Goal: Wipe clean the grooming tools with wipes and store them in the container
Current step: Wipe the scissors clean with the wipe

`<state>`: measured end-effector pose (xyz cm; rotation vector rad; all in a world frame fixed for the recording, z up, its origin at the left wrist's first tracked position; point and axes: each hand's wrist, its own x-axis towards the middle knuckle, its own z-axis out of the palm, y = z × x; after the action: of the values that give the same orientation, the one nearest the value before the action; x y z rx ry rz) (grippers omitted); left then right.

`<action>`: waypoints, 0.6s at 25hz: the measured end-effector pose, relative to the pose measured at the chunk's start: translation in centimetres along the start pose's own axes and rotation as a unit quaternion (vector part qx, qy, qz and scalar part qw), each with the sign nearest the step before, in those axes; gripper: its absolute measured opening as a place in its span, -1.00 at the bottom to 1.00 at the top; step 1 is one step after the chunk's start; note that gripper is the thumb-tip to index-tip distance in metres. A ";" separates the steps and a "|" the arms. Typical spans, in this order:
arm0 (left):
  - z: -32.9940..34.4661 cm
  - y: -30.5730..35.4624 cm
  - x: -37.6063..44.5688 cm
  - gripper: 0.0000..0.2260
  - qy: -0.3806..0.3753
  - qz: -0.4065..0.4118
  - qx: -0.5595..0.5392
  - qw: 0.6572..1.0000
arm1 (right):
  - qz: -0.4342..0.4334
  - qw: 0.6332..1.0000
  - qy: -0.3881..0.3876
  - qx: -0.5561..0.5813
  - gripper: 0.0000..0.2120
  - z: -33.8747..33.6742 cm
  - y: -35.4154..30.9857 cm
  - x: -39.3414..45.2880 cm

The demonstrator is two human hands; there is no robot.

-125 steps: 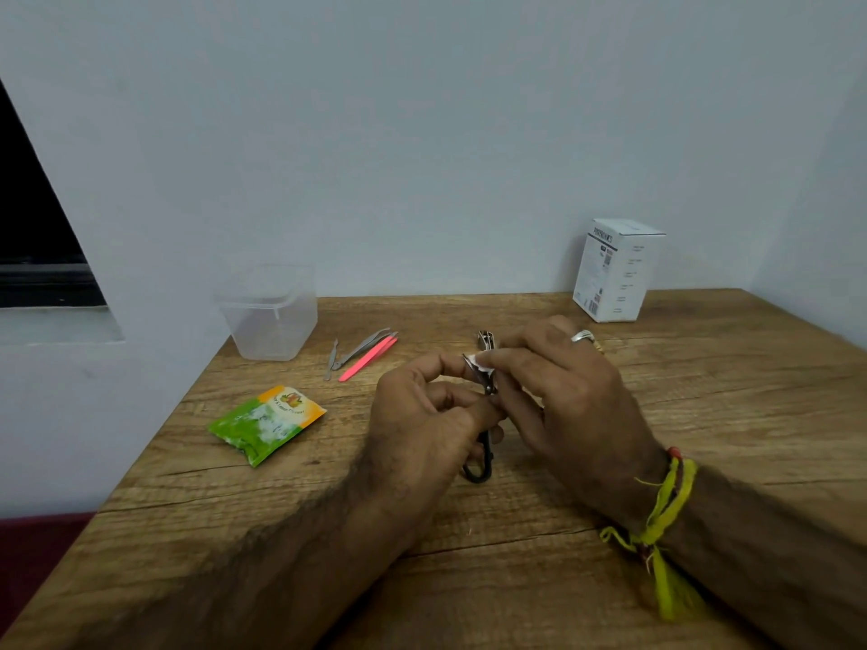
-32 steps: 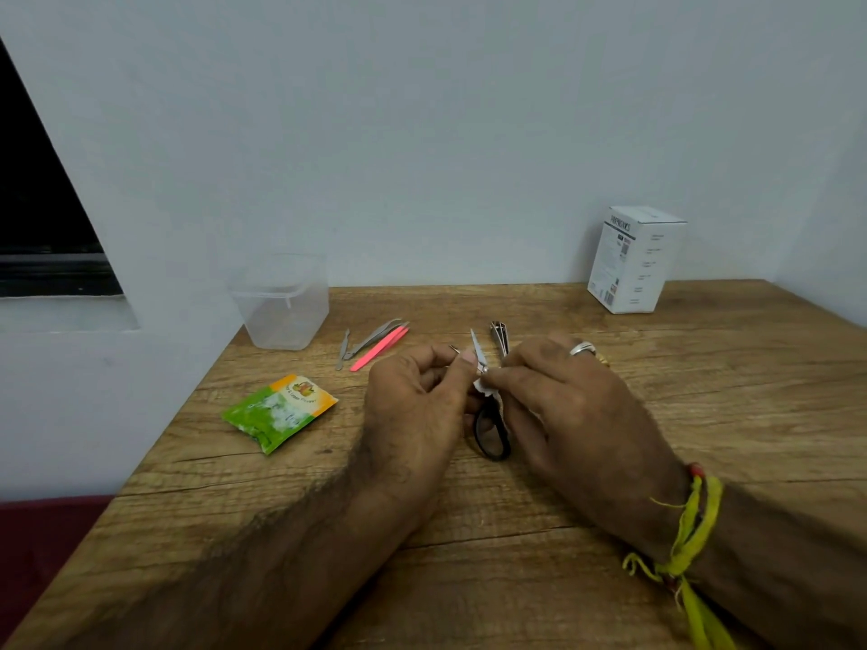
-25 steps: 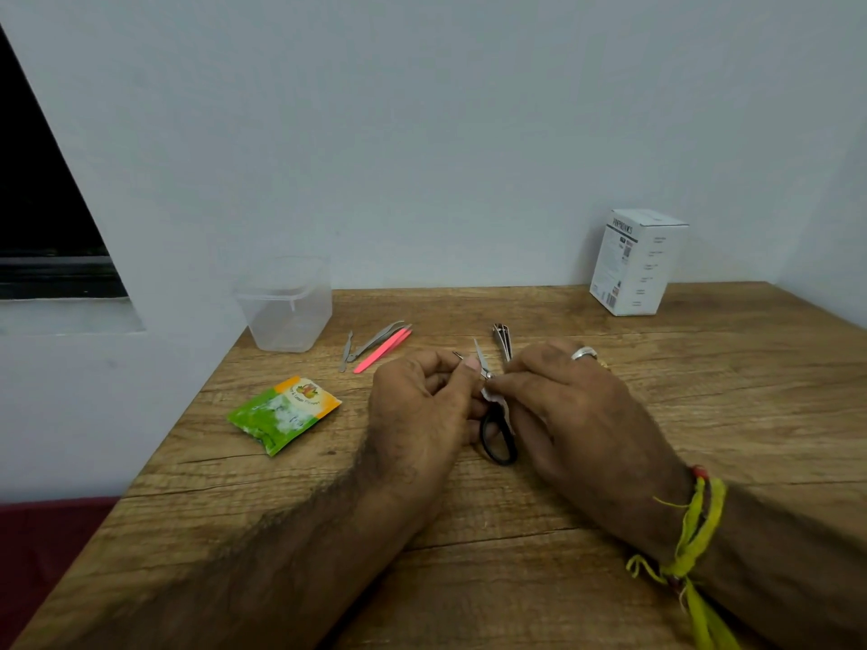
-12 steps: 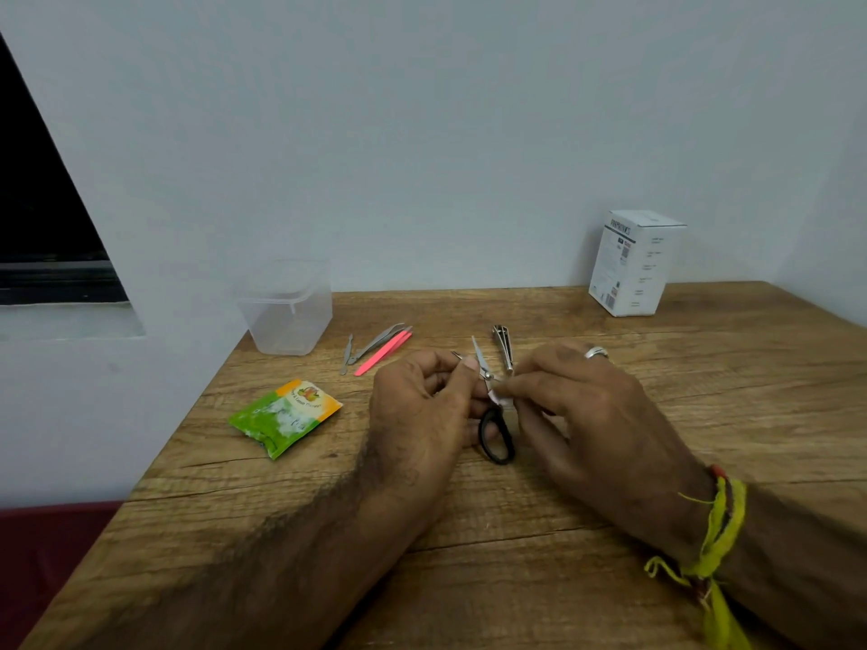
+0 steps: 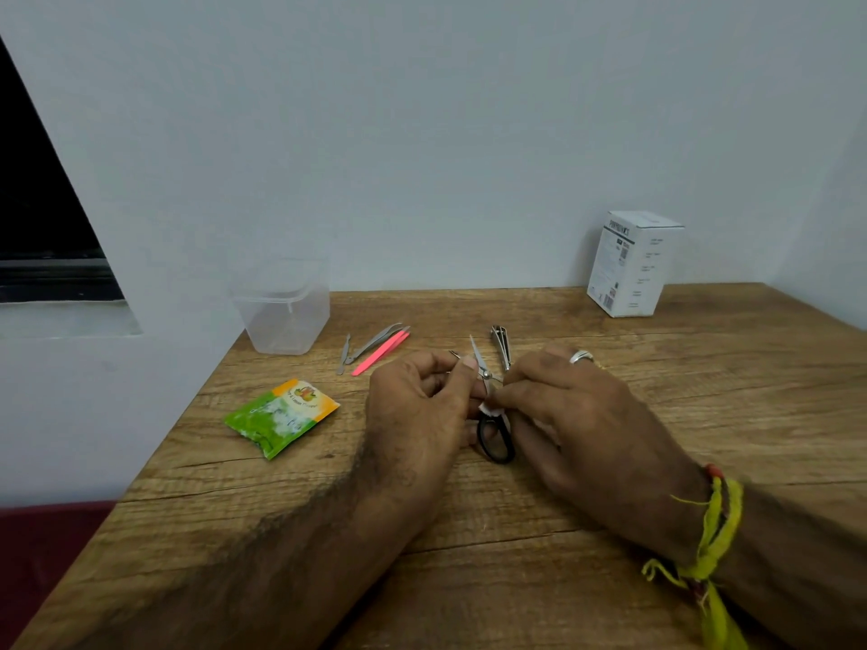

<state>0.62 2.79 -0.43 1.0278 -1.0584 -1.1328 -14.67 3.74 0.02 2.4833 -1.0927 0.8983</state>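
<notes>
the small scissors (image 5: 493, 429) sit at the middle of the worktop (image 5: 610, 579), held between both hands just above the wood; their black finger loops hang toward the near edge and the slim metal blades point up and away; the left hand (image 5: 417, 415) has its fingers curled round the scissors near the pivot, thumb tip against the blade base; the right hand (image 5: 577, 415) pinches a small white wipe (image 5: 487, 407) against the scissors just below the pivot, fingers bent round it, a ring on one finger and a yellow thread band at the wrist; just beyond the hands a metal nail clipper (image 5: 501, 342) lies on the wood; farther left lie a pink tweezer (image 5: 381, 352), a steel tweezer (image 5: 375, 342) touching it, and a small metal tool (image 5: 345, 353) just beside them; the clear plastic container (image 5: 284, 316) stands at the far left corner, open at the top; nearer on the left lies a green and orange wipe sachet (image 5: 280, 417), flat on the wood; a white carton (image 5: 631, 265) stands upright at the far right against the wall.
</notes>
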 end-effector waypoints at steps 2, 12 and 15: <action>0.1 0.3 -0.2 -0.85 -0.004 -0.004 -0.008 1.000 | 0.018 0.999 0.025 0.025 -0.80 -0.3 0.4 -0.1; 0.0 0.2 0.1 -0.93 0.023 -0.011 0.008 1.000 | 0.036 0.999 -0.002 -0.028 -0.86 0.8 -1.6 -0.2; 0.0 0.2 0.0 -0.94 0.015 -0.010 0.026 0.999 | -0.005 0.999 -0.004 -0.049 -0.79 0.6 -1.5 -0.5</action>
<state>0.69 2.78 -0.26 1.0954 -1.0598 -1.1071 -13.57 4.74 -0.74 2.4130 -1.0984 0.8115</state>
